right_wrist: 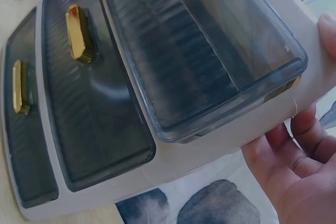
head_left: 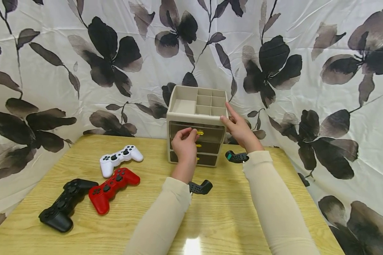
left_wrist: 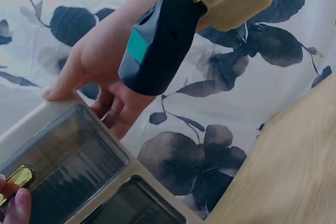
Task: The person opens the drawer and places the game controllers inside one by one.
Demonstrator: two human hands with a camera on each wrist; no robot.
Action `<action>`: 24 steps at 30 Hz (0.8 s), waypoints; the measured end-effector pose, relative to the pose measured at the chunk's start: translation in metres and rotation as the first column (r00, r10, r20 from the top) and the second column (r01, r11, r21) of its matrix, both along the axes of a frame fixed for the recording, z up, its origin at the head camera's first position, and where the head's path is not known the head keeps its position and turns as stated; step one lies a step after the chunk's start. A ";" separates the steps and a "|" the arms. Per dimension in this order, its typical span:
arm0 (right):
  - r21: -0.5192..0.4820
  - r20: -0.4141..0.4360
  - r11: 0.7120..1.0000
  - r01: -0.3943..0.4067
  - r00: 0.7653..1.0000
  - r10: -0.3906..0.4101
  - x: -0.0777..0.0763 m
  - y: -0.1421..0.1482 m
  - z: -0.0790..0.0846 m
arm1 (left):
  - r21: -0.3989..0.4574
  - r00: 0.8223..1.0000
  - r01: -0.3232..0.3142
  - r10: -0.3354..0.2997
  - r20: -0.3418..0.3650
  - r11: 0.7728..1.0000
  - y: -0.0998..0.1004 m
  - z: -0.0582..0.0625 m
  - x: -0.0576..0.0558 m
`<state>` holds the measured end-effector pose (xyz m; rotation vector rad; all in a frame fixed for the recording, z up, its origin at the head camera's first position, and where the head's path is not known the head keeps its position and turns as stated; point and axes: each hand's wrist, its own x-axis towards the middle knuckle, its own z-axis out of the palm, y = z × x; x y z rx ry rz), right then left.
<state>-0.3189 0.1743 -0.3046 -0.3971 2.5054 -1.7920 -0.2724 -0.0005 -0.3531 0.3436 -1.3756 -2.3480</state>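
A cream desktop drawer organizer (head_left: 191, 119) stands at the back of the table, with a divided open tray on top and three smoky clear drawers below. My left hand (head_left: 185, 144) pinches the gold handle (head_left: 200, 132) of the top drawer (right_wrist: 178, 61) between thumb and fingertips. That drawer's front stands slightly proud of the frame in the right wrist view. With my right hand (head_left: 240, 131), I grip the organizer's upper right corner, thumb at the front edge and fingers along the side. Gold handles (right_wrist: 79, 34) also mark the lower drawers.
Left of the organizer lie three game controllers: a white one (head_left: 115, 160), a red one (head_left: 110, 189) and a black one (head_left: 62, 203). Behind the wooden table (head_left: 229, 212) hangs a floral cloth (head_left: 140, 95), close to the organizer's back.
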 end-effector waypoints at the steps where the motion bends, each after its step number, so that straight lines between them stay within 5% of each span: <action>1: 0.006 -0.005 1.000 0.000 1.000 0.000 -0.001 0.001 -0.001 | -0.002 1.000 0.000 0.000 0.001 1.000 0.000 0.000 0.002; 24: 0.034 0.016 0.999 -0.006 1.000 0.005 -0.002 0.003 0.001 | -0.022 0.998 -0.045 0.044 -0.050 0.999 0.002 -0.006 0.030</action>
